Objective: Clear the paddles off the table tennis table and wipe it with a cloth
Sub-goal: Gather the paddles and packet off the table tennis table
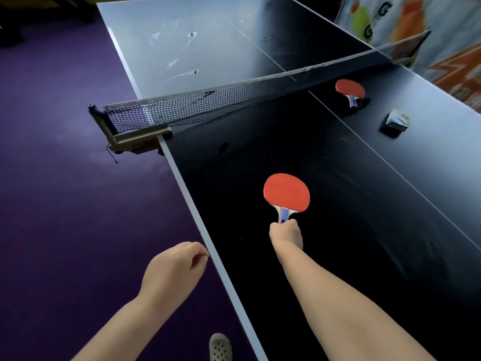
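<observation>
My right hand (286, 234) grips the handle of a red paddle (286, 192) over the dark table tennis table (338, 256), its blade pointing away from me. A second red paddle (350, 88) lies flat near the net on the far right side. A folded grey cloth (397, 119) sits on the table to the right of that paddle. My left hand (174, 269) hovers beside the table's left edge with loosely curled fingers, holding nothing.
The net (208, 102) crosses the table, clamped by a post (130, 142) at the left edge. Purple floor (65, 178) lies to the left. A colourful banner (429, 35) stands behind the table's right side. A light shoe (220, 347) shows at the bottom.
</observation>
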The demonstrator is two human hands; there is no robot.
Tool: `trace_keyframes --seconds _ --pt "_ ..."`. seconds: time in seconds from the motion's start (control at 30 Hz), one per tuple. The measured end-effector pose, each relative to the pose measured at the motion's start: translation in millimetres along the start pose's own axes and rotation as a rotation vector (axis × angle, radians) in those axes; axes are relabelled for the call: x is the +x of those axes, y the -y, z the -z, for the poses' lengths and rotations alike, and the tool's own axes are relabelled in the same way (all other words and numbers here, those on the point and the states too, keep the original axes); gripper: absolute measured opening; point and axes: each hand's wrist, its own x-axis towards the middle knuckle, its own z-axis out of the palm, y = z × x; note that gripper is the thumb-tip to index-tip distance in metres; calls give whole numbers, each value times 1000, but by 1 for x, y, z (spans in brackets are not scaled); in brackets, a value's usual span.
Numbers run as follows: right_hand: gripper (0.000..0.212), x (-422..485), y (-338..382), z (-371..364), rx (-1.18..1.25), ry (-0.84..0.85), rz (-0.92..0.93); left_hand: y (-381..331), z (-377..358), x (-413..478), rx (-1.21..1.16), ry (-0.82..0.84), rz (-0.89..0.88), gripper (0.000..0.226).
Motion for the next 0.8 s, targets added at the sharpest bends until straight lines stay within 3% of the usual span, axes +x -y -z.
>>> trace_keyframes --seconds 0.17,0.43,0.6,0.8 --pt "14 -51 -48 22 8 15 113 -18 4 -29 7 -16 -45 13" --pt "31 -177 -157 68 38 -58 303 -55 0 -126 14 -11 -189 11" --pt "34 -252 -243 90 153 -35 313 -77 -14 -194 -34 44 -207 12" --pt "34 -316 -340 127 246 -7 261 -131 -38 -250 -195 234 -14 49"
